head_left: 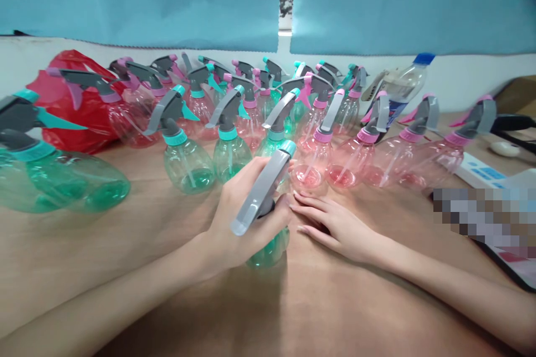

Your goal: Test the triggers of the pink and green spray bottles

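My left hand (238, 217) is wrapped round the neck of a green spray bottle (268, 251) with a grey trigger head and turquoise nozzle tip. The bottle stands upright on the brown table, its collar hidden by my fingers. To its right, my right hand (335, 223) lies low on the tabletop, fingers stretched out toward the bottle; whether the fingertips touch it I cannot tell. Just beyond my hands stands a row of spray bottles: green ones (188, 167) on the left and pink ones (345, 170) on the right.
More spray bottles (201, 106) crowd behind that row. A red plastic bag (75, 100) sits at the back left, near large green bottles (62, 178). A blue-capped drink bottle (408, 83) leans at the back right. A white computer mouse (505, 148) and a partly blurred-out flat item lie right.
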{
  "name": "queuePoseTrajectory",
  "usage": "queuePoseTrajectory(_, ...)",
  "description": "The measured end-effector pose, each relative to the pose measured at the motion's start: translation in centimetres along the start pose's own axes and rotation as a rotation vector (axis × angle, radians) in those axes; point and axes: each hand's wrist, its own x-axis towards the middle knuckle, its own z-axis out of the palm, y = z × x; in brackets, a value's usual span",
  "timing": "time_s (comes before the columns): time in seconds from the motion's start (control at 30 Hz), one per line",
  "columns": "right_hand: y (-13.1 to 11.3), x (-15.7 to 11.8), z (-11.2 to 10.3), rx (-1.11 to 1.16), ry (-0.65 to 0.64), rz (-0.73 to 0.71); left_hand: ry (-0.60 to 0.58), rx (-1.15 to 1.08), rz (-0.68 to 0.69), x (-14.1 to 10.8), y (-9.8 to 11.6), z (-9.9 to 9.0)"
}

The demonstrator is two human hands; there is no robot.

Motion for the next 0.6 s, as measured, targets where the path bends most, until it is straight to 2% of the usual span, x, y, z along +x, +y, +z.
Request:
queuePoseTrajectory(0.17,-0.06,0.05,-0.06,-0.002,0.003,0.001,-0.015,-0.03,-0.058,0.01,0.38,-0.08)
queuePoseTrajectory(0.6,-0.14,0.1,-0.11,-0.004,-0.007,0.011,-0.035,-0.016,-0.032,0.24,0.48,-0.42)
